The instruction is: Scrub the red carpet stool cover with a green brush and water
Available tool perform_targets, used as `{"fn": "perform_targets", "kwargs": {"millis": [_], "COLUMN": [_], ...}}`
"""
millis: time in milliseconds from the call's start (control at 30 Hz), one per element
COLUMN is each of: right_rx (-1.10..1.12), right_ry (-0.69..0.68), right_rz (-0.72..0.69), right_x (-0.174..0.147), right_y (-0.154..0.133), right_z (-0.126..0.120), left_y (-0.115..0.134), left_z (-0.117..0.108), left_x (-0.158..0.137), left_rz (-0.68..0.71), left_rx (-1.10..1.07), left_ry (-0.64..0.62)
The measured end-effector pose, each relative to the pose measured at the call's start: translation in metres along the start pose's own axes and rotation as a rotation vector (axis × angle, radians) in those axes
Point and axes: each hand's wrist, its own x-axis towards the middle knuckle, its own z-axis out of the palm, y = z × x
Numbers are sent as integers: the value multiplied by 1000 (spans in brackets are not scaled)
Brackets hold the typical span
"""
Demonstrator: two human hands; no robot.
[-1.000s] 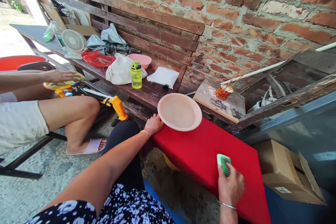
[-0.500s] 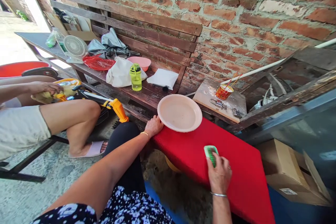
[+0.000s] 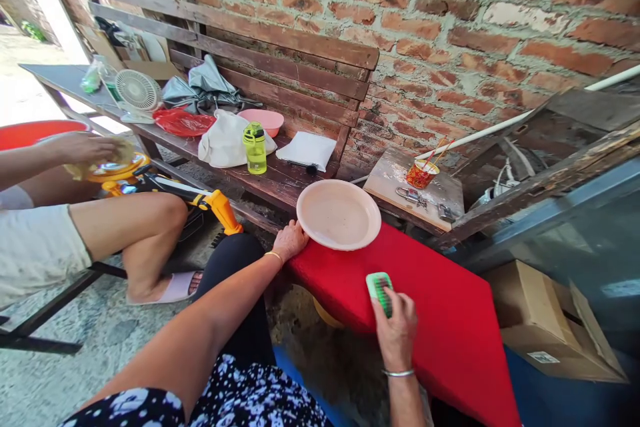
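the small green plastic scrub brush point(image 3: 379, 291) lies bristles-down on the flat red cushion point(image 3: 440, 320), near its front edge, and the right hand point(image 3: 397, 332) is clamped over it. the left hand point(image 3: 290, 240) grips the cushion's far left corner, touching the round pale pink plastic plate point(image 3: 339, 214) that rests there. just beyond, a worn wooden bench point(image 3: 280, 180) carries a yellow-green water bottle point(image 3: 255, 148).

Cushion point(image 3: 430, 307): matt red cloth
Brush point(image 3: 379, 291): green plastic
Plate point(image 3: 339, 214): smooth pale plastic
Bench point(image 3: 280, 77): rough wood
Wall point(image 3: 450, 13): coarse brick
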Motion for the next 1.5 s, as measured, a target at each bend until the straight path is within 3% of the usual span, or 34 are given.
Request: {"fn": "perform_targets", "kwargs": {"millis": [133, 233, 367, 533, 600, 667, 767, 900, 1000, 1100, 1167, 1233, 1400, 1500], "right_rx": [116, 92, -71, -382, -474, -504, -385, -21, 98, 93, 52, -12, -267, -418], "right_ry": [-213, -244, -123, 41, 66, 70, 67, -12, -122, -177, -156, -97, 63, 133], "right_rz": [-207, -226, -55, 434, 592, 641, 487, 118, -80, -150, -134, -70, 222, 378], "right_x": [0, 6, 22, 10, -2, -8, -6, 2, -2, -8, -9, -8, -17, -27], "right_y": [-71, -72, -4, 109, 134, 137, 105, 15, -45, -64, -48, -14, 85, 117], "right_z": [31, 38, 21, -42, -63, -70, -53, -9, 13, 19, 15, 4, -49, -73], "left_y": [0, 0, 1, 2, 2, 2, 1, 0, -1, -1, -1, -1, 0, 0], "left_z": [0, 0, -2, -3, -3, -3, -1, 0, 0, 0, 0, 1, 1, 0], "left_x": [-1, -1, -2, -3, -4, -3, -2, -1, 0, 0, 1, 1, 0, 0], "left_rz": [3, -4, -8, -1, -2, -1, -3, -7, -5, -9, -10, -5, 3, 6], "left_rx": [0, -1, -13, -4, -7, -11, -8, -4, -11, -17, -16, -14, -8, -17], "left_ry": [6, -6, -9, 1, 1, 3, 4, 2, -6, -11, -10, -2, 13, -1]}}
